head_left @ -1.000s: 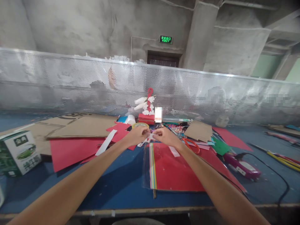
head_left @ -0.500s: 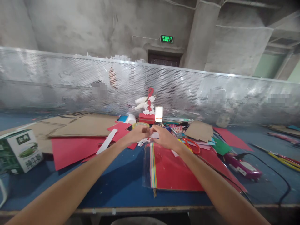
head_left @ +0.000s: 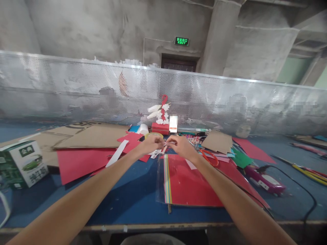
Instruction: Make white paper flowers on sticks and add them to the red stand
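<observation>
Left arm: comes in from the lower left corner and slants up to the middle, its forearm above the blue worktop (head_left: 127,194).
Right arm: comes in from the lower right and slants up to meet the left, crossing over the clear-sleeved red paper (head_left: 189,187).
Left hand: the left hand (head_left: 154,144) is held low with the back up and fingers curled inward, the fingertips pinched at the small pale strip (head_left: 167,145).
Right hand: the right hand (head_left: 178,145) mirrors it, knuckles raised, wrist nearly straight, thumb and forefinger closed on the strip.
Hands: near each other, fingertips almost meeting, with the strip between them; its exact shape is too small to tell.
Below the fingers: white paper scraps (head_left: 155,154) lie on the worktop, just beyond the sleeved paper's upper left corner.
Behind the left hand: a roll of tape (head_left: 153,135), partly hidden by the fingers.
Beyond both hands: a red box (head_left: 160,128), a red hook-shaped piece with white flowers (head_left: 163,110), and a lit phone (head_left: 173,124) upright beside them.
Right side: orange-red scissor-like handles (head_left: 209,158) near the right wrist, brown cardboard (head_left: 217,141) behind them.
Left side: a long white strip (head_left: 117,153) resting on red paper.
</observation>
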`<state>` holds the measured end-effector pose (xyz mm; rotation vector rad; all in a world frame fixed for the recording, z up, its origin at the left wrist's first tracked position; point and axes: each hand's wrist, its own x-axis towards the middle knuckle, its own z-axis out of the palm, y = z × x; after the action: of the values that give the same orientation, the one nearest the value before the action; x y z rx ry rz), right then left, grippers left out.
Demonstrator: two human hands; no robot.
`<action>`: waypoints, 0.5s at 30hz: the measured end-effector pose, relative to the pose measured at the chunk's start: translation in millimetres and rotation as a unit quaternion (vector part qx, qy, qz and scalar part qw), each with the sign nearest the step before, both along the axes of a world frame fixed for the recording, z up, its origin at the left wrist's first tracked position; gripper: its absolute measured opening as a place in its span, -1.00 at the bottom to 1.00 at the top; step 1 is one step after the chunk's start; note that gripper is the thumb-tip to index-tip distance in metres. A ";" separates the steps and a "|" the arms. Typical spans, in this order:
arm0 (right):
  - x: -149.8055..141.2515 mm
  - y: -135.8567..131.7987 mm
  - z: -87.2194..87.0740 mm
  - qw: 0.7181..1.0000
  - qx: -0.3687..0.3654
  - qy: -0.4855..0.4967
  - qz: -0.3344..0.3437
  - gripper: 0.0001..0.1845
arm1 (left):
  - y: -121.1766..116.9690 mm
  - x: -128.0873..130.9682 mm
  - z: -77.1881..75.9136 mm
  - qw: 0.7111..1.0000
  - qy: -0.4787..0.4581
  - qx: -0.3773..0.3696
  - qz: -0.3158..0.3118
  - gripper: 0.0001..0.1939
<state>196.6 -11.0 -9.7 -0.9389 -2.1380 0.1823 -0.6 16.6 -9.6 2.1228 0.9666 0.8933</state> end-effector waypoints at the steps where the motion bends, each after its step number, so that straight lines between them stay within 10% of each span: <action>1: 0.2 0.9 -0.7 1.000 0.003 0.001 -0.005 -0.81 | -1.0 0.3 0.6 1.000 0.002 0.005 0.003 -0.90; 15: 0.9 0.5 1.5 0.998 -0.023 0.060 -0.016 -0.74 | 2.3 -0.4 -2.6 0.998 -0.020 0.058 -0.012 -0.73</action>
<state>197.6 -10.5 -8.2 -0.9644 -2.0142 0.2654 -0.9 18.9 -12.2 2.2009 0.8855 0.9980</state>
